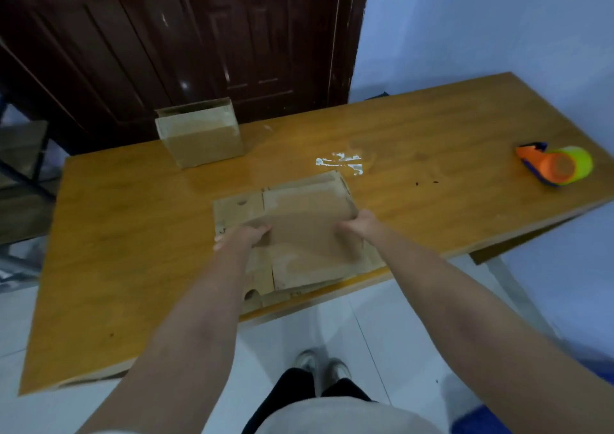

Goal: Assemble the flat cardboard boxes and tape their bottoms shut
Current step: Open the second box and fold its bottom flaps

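On the tabletop (133,234), with one made box (199,134) standing at the back and the tape roll (558,166) well off right, we grip the top flat box (305,231) of the near-edge stack, left hand (244,236) and right hand (357,226) curled round its sides, and judge the next move is to pull it open.

Dim indoor light w/ bluish cast. Overhead light gives a white glare patch on the table (133,234) near center, plus small glints on the dark door (199,34). Whole pic soft, hands (242,234) slightly blurred. Wide-angle bends table edges; soft shadows.
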Tool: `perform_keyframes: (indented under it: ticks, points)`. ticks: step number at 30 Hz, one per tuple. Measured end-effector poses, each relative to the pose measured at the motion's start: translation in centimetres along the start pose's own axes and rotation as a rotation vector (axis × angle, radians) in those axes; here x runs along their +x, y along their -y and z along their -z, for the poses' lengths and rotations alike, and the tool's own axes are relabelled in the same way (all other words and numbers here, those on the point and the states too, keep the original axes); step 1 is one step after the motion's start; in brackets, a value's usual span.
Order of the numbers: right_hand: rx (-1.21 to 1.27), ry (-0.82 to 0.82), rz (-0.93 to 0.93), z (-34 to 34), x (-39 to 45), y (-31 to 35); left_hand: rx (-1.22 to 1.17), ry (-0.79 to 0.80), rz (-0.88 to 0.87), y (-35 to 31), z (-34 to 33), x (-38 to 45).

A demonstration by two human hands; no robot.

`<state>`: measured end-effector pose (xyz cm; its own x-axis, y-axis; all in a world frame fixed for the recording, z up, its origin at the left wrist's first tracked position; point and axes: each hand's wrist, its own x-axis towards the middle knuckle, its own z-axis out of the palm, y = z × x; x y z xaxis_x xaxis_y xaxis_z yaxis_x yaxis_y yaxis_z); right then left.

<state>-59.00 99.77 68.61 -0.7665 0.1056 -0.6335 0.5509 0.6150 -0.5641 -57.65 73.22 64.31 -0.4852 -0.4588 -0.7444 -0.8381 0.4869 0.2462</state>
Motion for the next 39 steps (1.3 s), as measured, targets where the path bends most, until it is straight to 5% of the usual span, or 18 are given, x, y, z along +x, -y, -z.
perform_keyframes:
  ticks: [5, 10, 20, 39]
  points:
    - [0.05, -0.009, 0.033, 1.1, -1.0, 0.0, -0.03, 0.064, -0.08, -2.2, 1.3, -4.0]
    - [0.392, -0.06, 0.021, 2.9, -2.0, -1.1, 0.151, -0.006, -0.085, -4.8, -1.8, 2.1]
    - [0.7, -0.274, -0.024, 12.8, -3.0, -7.9, 0.11, -0.055, -0.319, -12.8, -7.0, -10.9]
    - [0.501, -0.551, -0.034, 32.8, 0.3, -21.0, 0.099, -0.031, -0.572, -30.1, -22.5, -22.5]
